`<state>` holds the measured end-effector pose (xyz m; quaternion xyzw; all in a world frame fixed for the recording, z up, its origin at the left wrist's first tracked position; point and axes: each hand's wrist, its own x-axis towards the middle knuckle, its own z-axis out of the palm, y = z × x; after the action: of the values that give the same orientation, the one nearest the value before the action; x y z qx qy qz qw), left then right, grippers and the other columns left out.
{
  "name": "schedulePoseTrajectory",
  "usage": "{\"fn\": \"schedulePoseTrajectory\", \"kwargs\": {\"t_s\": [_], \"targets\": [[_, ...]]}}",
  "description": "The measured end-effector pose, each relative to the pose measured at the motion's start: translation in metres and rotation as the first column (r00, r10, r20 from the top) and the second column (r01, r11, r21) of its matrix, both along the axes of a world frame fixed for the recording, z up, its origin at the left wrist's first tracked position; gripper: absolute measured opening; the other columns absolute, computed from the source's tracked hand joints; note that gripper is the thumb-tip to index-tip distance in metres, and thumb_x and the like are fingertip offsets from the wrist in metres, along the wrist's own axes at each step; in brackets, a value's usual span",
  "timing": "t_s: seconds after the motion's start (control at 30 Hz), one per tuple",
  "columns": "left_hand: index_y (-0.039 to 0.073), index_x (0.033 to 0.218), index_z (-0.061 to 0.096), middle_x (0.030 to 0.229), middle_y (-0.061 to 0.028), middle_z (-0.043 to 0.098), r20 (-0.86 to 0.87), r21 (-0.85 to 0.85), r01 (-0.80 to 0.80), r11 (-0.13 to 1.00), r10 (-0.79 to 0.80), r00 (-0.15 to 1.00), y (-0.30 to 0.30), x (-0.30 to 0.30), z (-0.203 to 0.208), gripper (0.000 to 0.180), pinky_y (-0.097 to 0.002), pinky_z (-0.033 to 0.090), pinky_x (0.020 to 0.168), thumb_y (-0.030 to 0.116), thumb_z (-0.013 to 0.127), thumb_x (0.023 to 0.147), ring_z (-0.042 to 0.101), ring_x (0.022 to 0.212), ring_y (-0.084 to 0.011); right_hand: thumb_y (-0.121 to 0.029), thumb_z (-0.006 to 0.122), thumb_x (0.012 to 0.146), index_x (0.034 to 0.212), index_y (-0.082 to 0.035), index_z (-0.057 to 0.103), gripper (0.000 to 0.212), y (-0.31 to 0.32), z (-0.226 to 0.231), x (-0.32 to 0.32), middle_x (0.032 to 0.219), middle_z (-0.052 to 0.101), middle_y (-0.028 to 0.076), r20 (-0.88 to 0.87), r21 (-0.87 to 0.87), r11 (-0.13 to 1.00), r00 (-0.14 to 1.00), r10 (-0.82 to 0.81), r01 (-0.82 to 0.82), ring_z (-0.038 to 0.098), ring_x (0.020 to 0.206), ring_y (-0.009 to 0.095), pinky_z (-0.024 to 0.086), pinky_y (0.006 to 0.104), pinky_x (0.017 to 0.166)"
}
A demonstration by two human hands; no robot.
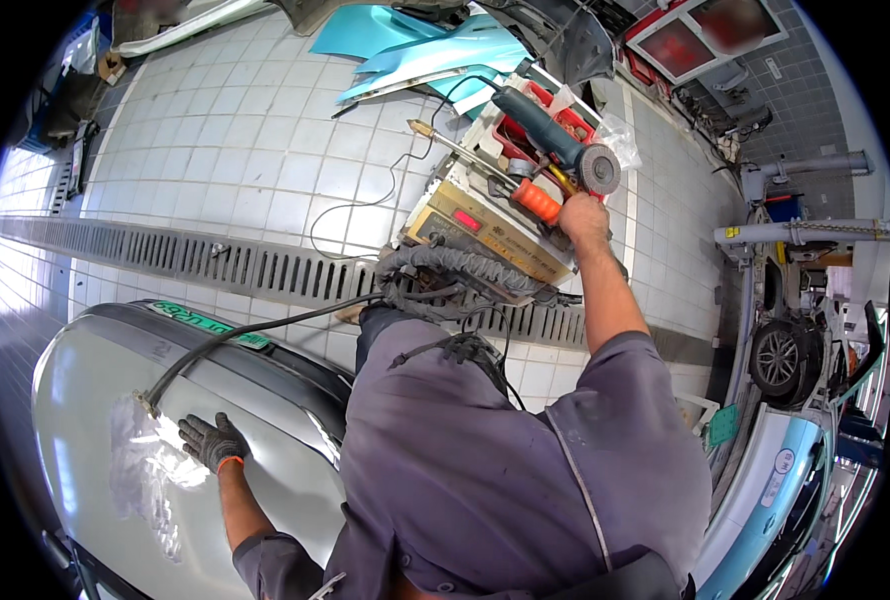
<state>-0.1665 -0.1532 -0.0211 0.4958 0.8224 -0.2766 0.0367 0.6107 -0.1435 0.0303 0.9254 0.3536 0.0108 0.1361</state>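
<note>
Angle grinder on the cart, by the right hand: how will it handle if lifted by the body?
The angle grinder probably feels head-heavy: the disc end juts past the red tray, so it may tip that way. Its black cord trails loosely onto the tiles and will likely drag. The bare right hand should grip the matte teal body without slipping.

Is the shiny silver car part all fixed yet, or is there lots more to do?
Not yet. Done: a patch of the silver car panel is already rubbed down to bare, bright metal. In hand: the gloved left hand rests flat beside that patch, while the bare right hand reaches to the orange-handled tool on the cluttered tool cart. Left: the patch is rough and unpainted.
</note>
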Motion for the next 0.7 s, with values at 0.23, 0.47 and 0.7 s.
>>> {"fn": "schedulePoseTrajectory", "kwargs": {"t_s": [0.23, 0.47, 0.7], "targets": [[0.004, 0.163, 0.013, 0.172, -0.0149, 0.007, 0.065, -0.049, -0.039, 0.998, 0.042, 0.997, 0.008, -0.005, 0.001, 0.091, -0.0458, 0.003, 0.128, 0.061, 0.044, 0.099, 0.005, 0.159, -0.0303, -0.035, 0.063, 0.090, 0.110, -0.003, 0.073, 0.039, 0.007, -0.027, 0.056, 0.110, 0.073, 0.023, -0.135, 0.090, 0.995, 0.991, -0.028, 0.040, 0.071, 0.107, 0.037, 0.056, 0.0491, 0.094], [0.004, 0.163, 0.011, 0.172, -0.0149, 0.006, 0.069, -0.044, -0.033, 0.999, 0.036, 0.997, -0.010, 0.033, 0.009, 0.087, -0.0462, 0.001, 0.128, 0.058, 0.040, 0.102, 0.003, 0.159, -0.0294, -0.040, 0.064, 0.085, 0.108, -0.002, 0.075, 0.046, 0.009, 0.030, 0.059, 0.106, 0.074, 0.022, -0.270, 0.221, 0.975, 0.963, 0.024, 0.038, 0.072, 0.102, 0.036, 0.056, 0.0469, 0.092], [0.002, 0.163, 0.013, 0.172, -0.0144, 0.006, 0.160, 0.030, 0.003, 1.000, -0.008, 0.987, -0.074, 0.042, -0.006, 0.087, -0.0440, -0.002, 0.128, 0.052, 0.049, 0.101, 0.002, 0.159, -0.0301, -0.033, 0.069, 0.091, 0.100, 0.004, 0.071, 0.038, 0.022, 0.012, 0.064, 0.074, 0.065, 0.005, -0.582, 0.561, 0.826, 0.681, 0.445, -0.060, 0.058, 0.066, 0.014, 0.047, 0.0360, 0.061]]}}
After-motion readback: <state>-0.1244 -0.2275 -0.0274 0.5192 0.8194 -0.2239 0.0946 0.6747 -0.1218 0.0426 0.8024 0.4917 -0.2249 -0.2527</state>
